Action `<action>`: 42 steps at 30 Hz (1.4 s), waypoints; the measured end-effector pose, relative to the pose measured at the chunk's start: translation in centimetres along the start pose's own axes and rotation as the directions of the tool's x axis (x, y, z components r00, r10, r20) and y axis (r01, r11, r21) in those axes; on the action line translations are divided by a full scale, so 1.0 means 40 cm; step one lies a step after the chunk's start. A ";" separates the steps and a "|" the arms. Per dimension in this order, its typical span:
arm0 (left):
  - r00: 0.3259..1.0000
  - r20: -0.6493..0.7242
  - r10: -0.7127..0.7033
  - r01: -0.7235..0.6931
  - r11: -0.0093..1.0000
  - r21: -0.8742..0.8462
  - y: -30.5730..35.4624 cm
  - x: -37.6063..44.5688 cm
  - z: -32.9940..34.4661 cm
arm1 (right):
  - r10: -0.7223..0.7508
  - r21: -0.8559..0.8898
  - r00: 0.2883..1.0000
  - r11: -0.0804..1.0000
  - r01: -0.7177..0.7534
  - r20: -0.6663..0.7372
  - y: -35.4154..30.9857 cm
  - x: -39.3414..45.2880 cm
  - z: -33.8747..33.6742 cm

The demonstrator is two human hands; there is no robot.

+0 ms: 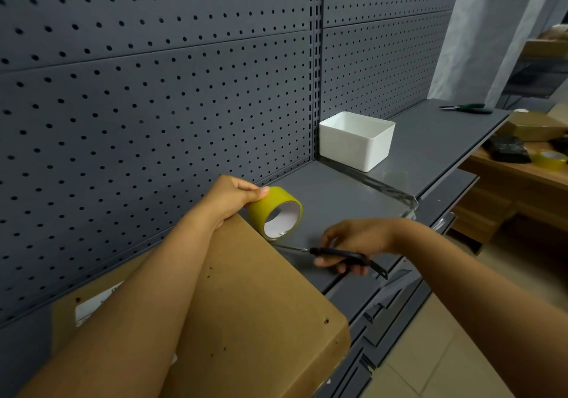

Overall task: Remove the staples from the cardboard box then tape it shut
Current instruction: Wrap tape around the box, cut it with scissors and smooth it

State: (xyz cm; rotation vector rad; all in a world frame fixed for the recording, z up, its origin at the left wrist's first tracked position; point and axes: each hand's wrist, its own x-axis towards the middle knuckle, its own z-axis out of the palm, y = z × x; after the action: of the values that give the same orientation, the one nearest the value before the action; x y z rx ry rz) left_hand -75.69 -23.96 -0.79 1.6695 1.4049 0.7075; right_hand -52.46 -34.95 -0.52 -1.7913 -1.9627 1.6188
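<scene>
A brown cardboard box lies on the grey shelf, with small dark holes in its top and a white label at its left. My left hand grips a yellow-green roll of tape at the box's far corner, my forearm lying across the box. My right hand holds a black utility knife just right of the box, its blade pointing left toward the strip under the roll.
A white plastic bin stands at the back against the pegboard. Green-handled pliers lie far right on the shelf. A wooden table to the right carries another tape roll and boxes.
</scene>
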 end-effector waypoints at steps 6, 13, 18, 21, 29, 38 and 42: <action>1.000 -0.003 0.022 -0.022 1.000 0.016 -0.002 0.000 0.000 | 0.021 -0.387 0.937 0.907 -0.164 -0.350 0.037 0.008 -0.067; 0.999 0.003 0.051 -0.051 0.998 0.021 0.005 -0.007 0.004 | 0.054 -0.387 0.845 0.872 -0.300 -0.532 0.080 0.051 -0.101; 0.999 0.022 0.049 -0.049 0.998 0.036 0.014 -0.007 0.005 | -0.076 -0.477 0.825 0.844 -0.246 -0.560 0.067 0.116 -0.109; 0.998 0.027 0.052 -0.053 0.997 0.047 0.015 -0.006 0.003 | -0.104 -0.558 0.837 0.788 -0.260 -0.537 0.058 0.149 -0.122; 0.991 -0.013 0.132 -0.129 0.982 0.134 0.017 -0.015 0.004 | -0.423 -0.268 0.832 0.901 0.342 -0.360 -0.059 0.196 -0.118; 0.897 -0.346 0.276 -0.119 0.903 0.413 0.032 -0.067 -0.009 | -0.496 -0.231 0.815 0.866 0.443 -0.299 -0.098 0.211 -0.122; 0.898 -0.355 0.261 -0.024 0.833 0.553 0.030 -0.133 -0.031 | -0.552 -0.427 0.769 0.810 0.403 -0.321 -0.092 0.219 -0.120</action>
State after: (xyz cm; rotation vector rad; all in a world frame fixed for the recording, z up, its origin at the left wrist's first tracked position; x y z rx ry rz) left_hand -77.29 -28.91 1.32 2.1708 1.9276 0.8472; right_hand -55.08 -24.64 -0.92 -1.3696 -2.2956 0.6842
